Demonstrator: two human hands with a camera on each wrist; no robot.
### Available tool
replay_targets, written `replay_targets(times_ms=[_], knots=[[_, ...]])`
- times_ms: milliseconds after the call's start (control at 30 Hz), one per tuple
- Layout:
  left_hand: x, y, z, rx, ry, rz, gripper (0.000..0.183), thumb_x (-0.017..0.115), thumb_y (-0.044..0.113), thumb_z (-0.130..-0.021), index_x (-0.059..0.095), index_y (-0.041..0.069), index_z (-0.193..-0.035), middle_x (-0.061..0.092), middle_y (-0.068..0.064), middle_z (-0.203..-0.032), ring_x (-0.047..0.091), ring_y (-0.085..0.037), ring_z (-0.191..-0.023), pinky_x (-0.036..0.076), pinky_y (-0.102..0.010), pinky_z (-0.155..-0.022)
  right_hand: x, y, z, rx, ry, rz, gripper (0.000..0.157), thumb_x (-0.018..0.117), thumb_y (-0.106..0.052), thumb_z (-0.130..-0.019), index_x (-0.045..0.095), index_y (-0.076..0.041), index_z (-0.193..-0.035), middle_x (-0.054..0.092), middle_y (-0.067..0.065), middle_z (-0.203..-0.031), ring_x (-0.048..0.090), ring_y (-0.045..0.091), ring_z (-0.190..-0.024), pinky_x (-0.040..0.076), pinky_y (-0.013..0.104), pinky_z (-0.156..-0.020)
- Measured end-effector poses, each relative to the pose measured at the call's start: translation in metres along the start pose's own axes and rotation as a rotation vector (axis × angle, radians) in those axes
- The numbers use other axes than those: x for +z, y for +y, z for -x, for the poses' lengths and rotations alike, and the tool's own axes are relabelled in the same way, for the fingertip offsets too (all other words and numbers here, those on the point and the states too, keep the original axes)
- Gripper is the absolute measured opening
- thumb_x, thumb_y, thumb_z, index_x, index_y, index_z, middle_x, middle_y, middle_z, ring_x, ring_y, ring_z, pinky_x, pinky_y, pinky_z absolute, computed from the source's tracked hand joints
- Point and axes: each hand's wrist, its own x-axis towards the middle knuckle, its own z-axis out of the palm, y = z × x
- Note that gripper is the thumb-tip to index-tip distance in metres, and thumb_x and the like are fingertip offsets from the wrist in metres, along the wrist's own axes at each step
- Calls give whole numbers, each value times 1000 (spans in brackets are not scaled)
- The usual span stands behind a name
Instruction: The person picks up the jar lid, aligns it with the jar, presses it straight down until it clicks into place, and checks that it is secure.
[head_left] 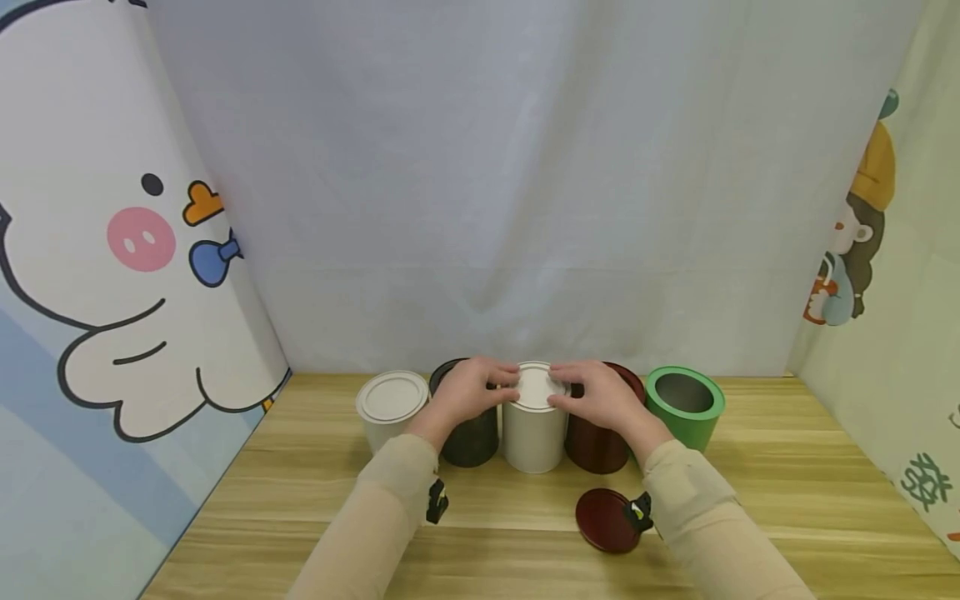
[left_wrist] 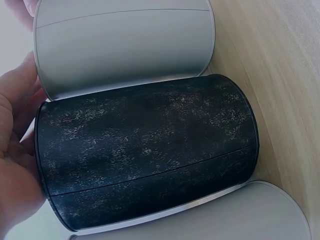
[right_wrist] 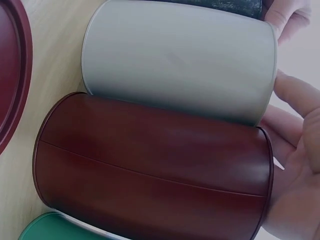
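A white can stands in the middle of a row, with a white lid on top. My left hand reaches over the black can, its thumb and fingertips at the left edge of the lid. From the other side, my right hand extends across the dark red can, and its thumb and fingertips touch the lid's right edge. Fingers of both hands are extended rather than wrapped around anything. In the right wrist view the thumb lies right at the white can's top rim.
Another white can with a lid stands at the row's left end. At the right end is a green can with an uncovered top. A dark red lid lies on the wooden table in front. A pale curtain hangs behind.
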Motion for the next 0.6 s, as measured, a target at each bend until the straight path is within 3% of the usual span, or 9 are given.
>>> replay_targets(times_ms=[300, 600], knots=[[-1, 4, -1, -68, -20, 59, 37, 71, 24, -94, 69, 6, -126, 62, -2, -135, 56, -25, -125, 51, -38, -96, -3, -5, 0, 49, -39, -31, 48, 72, -20, -92, 61, 4, -132, 59, 18, -135, 52, 39, -125, 47, 51, -100], [-2, 4, -3, -80, -39, 65, 35, 70, 23, -94, 69, 7, -126, 62, -3, -135, 57, -25, -124, 52, -38, -94, -4, -6, -2, 53, -64, -20, 47, 71, -20, -93, 61, 4, -132, 58, 19, -135, 53, 39, -125, 47, 50, -99]])
